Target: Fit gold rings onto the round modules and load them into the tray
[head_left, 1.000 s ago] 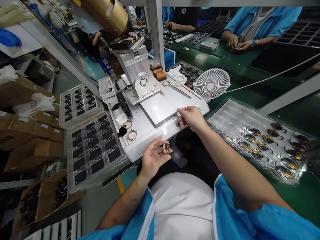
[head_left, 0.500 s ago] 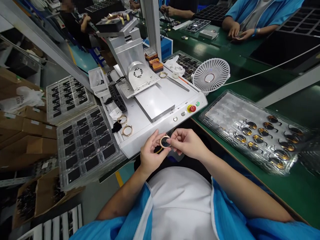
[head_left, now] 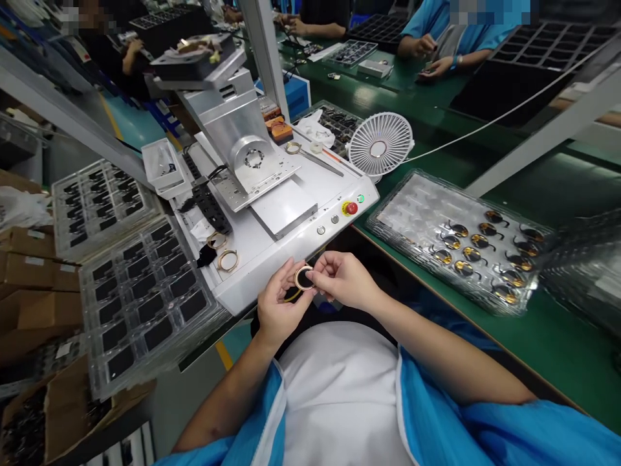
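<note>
In front of my waist, my left hand (head_left: 283,303) holds a round gold-rimmed watch case (head_left: 297,285) between thumb and fingers. A dark round disc (head_left: 305,279) fills the rim. My right hand (head_left: 342,279) closes thumb and forefinger at the right edge of this piece, its fingertips covering part of it. Just beyond my hands is the front edge of a white bench machine (head_left: 291,262) with a silver flat plate (head_left: 284,210). Two more gold watch rings, one a gold ring (head_left: 228,260), lie on its left front corner.
Right of me, a clear plastic tray (head_left: 412,200) holds several round parts with black tails. A small white fan (head_left: 380,147) and a red stop button (head_left: 352,208) are ahead. Trays of dark squares (head_left: 140,285) stand left. Across the green bench, a co-worker's hands (head_left: 434,66) handle something.
My view has turned, so the machine and trays sit further left in the picture. Both my hands keep the watch case between them. The co-worker's one hand has lifted.
</note>
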A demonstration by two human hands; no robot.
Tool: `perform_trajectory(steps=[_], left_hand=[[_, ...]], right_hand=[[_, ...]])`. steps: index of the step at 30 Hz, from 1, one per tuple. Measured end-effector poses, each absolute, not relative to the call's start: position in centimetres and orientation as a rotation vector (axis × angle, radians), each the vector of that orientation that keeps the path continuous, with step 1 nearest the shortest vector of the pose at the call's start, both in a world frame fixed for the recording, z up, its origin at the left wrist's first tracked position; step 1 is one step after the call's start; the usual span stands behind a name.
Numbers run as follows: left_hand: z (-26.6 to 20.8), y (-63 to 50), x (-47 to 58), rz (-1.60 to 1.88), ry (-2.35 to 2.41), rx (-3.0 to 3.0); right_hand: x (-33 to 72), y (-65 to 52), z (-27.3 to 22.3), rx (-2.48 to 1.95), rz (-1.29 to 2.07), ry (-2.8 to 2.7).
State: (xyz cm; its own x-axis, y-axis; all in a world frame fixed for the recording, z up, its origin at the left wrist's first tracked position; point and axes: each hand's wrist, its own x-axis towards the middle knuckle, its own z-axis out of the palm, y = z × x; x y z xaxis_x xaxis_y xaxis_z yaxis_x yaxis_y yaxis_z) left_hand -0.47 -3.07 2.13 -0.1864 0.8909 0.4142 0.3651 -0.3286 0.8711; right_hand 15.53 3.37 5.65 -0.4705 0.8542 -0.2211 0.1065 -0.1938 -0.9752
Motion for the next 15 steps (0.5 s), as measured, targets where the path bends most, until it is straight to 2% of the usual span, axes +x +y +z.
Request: perform_trajectory(steps=[4,7,9,11,15], left_hand=[[2.1,-3.1,-0.2,1.523,1.435,1.619],[1.5,-2.9,0.3,1.475,1.34,1.667],[1.1,-2.6,0.5,1.401,1.242,1.762],[0.8,-2.1,0.4,1.332,1.182,1.871],[1.0,-1.2,-1.1,1.304,1.2,2.0]], right_hand=[[15.5,3.1,4.7,-1.13,1.584,-1.452],[16.8,2.9,4.0,-1.095,1.773,-1.369],[19.3,3.0,3.7,-1.127,1.763,-1.337],[23.3,2.8,3.6,-1.277,1.432,-1.304],[34.6,0.3,3.2,-1.711,0.472,-1.15]])
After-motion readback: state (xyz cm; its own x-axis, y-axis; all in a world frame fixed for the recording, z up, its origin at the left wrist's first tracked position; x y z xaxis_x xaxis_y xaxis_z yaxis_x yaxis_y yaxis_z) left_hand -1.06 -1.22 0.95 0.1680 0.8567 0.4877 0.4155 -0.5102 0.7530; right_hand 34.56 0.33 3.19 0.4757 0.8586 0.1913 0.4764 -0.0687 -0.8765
